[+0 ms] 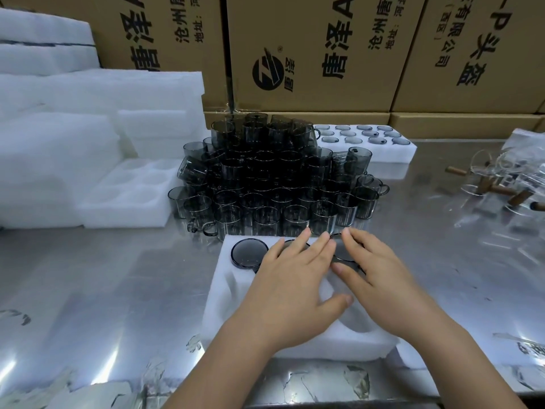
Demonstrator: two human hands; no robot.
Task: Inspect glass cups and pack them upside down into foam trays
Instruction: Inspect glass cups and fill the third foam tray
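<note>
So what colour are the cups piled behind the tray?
Smoky dark grey cups, translucent; clearest in the head view.

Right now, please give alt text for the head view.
The left hand and right hand rest flat on upside-down glass cups in a white foam tray; a heap of loose cups stands behind it.

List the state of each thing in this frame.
Near foam tray: partly filled, front slots empty.
Left cup: upside down, seated, uncovered.
Left hand: open, flat over middle cup.
Right hand: open, flat over right cup.
Cup pile: stacked, unpacked.
Far foam tray: holds upside-down cups.
Left foam tray: empty.
</note>
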